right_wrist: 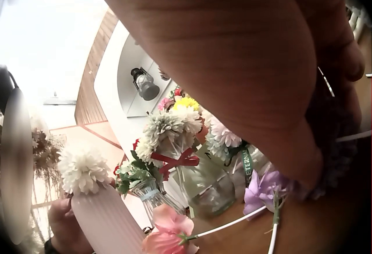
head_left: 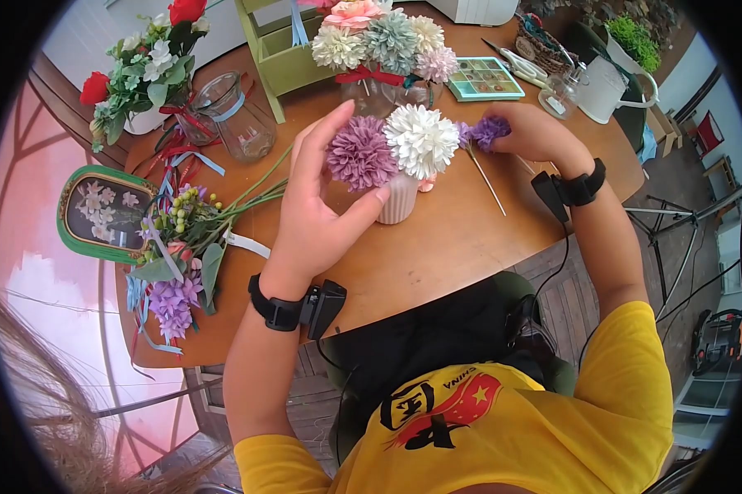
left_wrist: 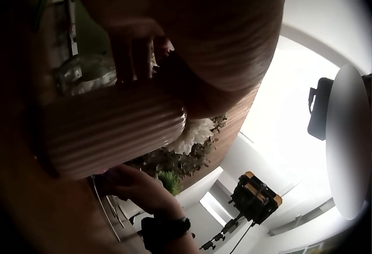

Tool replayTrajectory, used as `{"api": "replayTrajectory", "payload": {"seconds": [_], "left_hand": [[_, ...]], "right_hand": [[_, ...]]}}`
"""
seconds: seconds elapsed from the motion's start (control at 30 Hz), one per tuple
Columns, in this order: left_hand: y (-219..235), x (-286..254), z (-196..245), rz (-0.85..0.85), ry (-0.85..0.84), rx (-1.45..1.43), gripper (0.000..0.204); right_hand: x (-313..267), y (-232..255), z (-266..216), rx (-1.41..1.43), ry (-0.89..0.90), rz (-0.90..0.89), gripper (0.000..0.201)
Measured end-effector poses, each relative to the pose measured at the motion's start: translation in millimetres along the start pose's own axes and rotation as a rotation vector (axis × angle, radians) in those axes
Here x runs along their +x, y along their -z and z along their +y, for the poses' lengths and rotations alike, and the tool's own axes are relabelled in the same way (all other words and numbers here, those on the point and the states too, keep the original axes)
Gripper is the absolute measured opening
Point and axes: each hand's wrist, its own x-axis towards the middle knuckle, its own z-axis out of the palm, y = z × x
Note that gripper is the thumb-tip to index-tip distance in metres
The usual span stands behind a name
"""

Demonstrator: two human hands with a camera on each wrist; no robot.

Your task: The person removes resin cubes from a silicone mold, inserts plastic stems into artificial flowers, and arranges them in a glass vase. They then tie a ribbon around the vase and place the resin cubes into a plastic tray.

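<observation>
A ribbed pale pink vase (head_left: pixel 398 199) stands on the table, holding a mauve pompom flower (head_left: pixel 361 153) and a white pompom flower (head_left: pixel 422 142). My left hand (head_left: pixel 309 193) curves around the mauve bloom and the vase's upper part, its thumb at the vase's side near the rim. To the right, my right hand (head_left: pixel 536 132) pinches a small purple flower (head_left: pixel 490 132). White stems (right_wrist: pixel 273 233) show below purple petals in the right wrist view. Close to the vase lies a pink flower (right_wrist: pixel 170 231) on a white stem.
Glass vases with flowers and an empty glass jar (head_left: pixel 238 119) stand behind. On the left lie a loose bouquet (head_left: pixel 182 239) and a green-framed picture (head_left: pixel 107 212). Farther back right are a turquoise case (head_left: pixel 486 78), pliers (head_left: pixel 523 67), a glass bottle (head_left: pixel 562 92) and a white watering can (head_left: pixel 606 90).
</observation>
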Motion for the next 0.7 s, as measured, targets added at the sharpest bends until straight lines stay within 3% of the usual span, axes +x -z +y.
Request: {"api": "replayTrajectory", "payload": {"seconds": [0.07, 0.17, 0.27, 0.37, 0.47, 0.5, 0.6, 0.7], "left_hand": [[1.9, -0.6, -0.7, -0.013, 0.013, 0.014, 0.075], [1.0, -0.8, 0.1, -0.008, 0.05, -0.013, 0.071], [2.4, -0.1, -3.7, 0.016, 0.024, 0.002, 0.067], [2.3, 1.4, -2.5, 0.046, -0.04, 0.056, 0.066], [0.6, 1.7, -1.2, 0.065, -0.078, 0.099, 0.065], [0.7, 1.9, -1.0, 0.068, -0.088, 0.112, 0.064], [2.1, 2.1, 2.3, 0.045, -0.055, 0.16, 0.061], [0.8, 2.8, 3.6, 0.07, -0.086, 0.175, 0.057]], "right_hand": [[4.1, 16.2, -10.8, 0.058, -0.047, 0.106, 0.039], [5.4, 37.7, -31.8, 0.154, 0.071, 0.366, 0.038], [13.6, 42.0, -58.5, 0.662, 0.388, 0.535, 0.037], [15.4, 46.3, -102.3, 1.077, 0.449, 0.401, 0.041], [22.5, 44.6, -130.4, 1.115, 0.432, 0.367, 0.034], [30.2, 37.7, -132.5, 1.167, 0.504, 0.437, 0.033], [28.4, 49.3, -149.5, 1.112, 0.452, 0.486, 0.031], [31.7, 38.7, -142.7, 0.961, 0.437, 0.223, 0.038]]}}
